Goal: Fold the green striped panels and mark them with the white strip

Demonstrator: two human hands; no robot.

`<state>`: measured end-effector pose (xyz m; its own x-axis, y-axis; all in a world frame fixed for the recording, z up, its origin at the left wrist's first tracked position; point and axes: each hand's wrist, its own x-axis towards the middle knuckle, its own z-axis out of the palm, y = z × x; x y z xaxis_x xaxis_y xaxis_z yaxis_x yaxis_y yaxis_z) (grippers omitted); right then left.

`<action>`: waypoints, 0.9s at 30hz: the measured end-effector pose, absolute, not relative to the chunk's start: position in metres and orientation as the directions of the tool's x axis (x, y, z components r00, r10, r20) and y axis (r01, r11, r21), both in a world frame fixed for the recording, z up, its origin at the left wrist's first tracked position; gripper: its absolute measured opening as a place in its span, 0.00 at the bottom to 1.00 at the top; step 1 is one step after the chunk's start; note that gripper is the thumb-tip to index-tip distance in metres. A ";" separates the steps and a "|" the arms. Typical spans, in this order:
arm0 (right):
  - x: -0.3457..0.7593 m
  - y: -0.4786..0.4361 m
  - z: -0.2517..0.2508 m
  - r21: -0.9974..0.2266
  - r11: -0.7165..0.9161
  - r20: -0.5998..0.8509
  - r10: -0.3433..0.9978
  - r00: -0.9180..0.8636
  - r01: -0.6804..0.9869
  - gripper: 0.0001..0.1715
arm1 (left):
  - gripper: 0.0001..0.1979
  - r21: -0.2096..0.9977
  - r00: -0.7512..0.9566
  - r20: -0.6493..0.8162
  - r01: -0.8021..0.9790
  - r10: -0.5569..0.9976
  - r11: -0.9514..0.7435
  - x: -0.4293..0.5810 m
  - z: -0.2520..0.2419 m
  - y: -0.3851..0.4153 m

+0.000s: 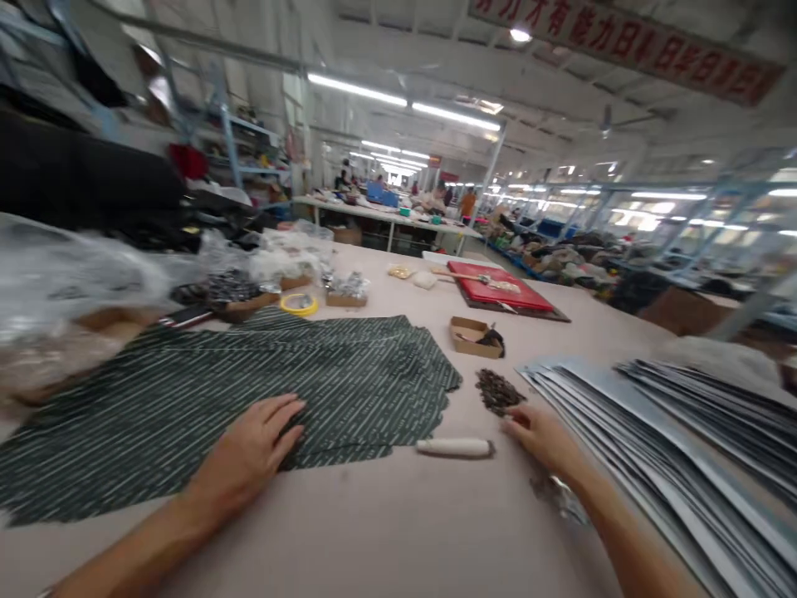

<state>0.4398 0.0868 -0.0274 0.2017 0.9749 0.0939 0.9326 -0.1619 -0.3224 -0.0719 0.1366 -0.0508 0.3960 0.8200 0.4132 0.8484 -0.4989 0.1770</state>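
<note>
1. Dark green striped fabric [249,374] lies spread flat on the pale tabletop [374,540], directly beneath the left hand [249,453].
2. That hand's grip is released: it rests open on the fabric's near part, fingers spread, not clenching the cloth.
3. The right hand [541,440] is well clear of the fabric, its grip released and empty, just beside a white rod [454,448] and a heap of small dark pieces [496,391].
4. Stacked grey sheets [678,448] lie to its right; a red cutting board [501,286] sits farther off.
</note>
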 end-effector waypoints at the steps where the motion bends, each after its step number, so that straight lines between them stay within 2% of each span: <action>1: 0.434 0.093 -0.030 -0.334 -0.154 0.091 0.977 0.194 0.930 0.19 | 0.22 0.155 0.364 0.371 0.883 0.854 -0.444 -0.078 -0.041 0.146; 6: 0.435 0.114 -0.042 -0.350 -0.205 0.051 0.970 0.237 0.914 0.20 | 0.22 0.098 0.238 0.232 0.959 0.943 -0.266 -0.112 -0.004 0.190; 13: 0.451 0.119 -0.048 -0.370 -0.306 -0.018 0.946 0.323 0.877 0.23 | 0.21 0.086 0.205 0.097 0.973 0.974 -0.213 -0.117 0.006 0.200; 19: 0.454 0.116 -0.051 -0.341 -0.258 -0.001 0.962 0.274 0.904 0.23 | 0.27 0.057 0.191 0.069 0.979 0.979 -0.195 -0.119 0.017 0.208; 22: 0.455 0.112 -0.051 -0.330 -0.242 0.000 0.967 0.256 0.912 0.21 | 0.25 0.033 0.183 0.040 0.982 0.982 -0.185 -0.122 0.023 0.213; 27: 0.457 0.101 -0.048 -0.327 -0.292 0.040 0.946 0.322 0.899 0.20 | 0.24 -0.012 0.166 0.044 0.986 0.985 -0.166 -0.119 0.029 0.217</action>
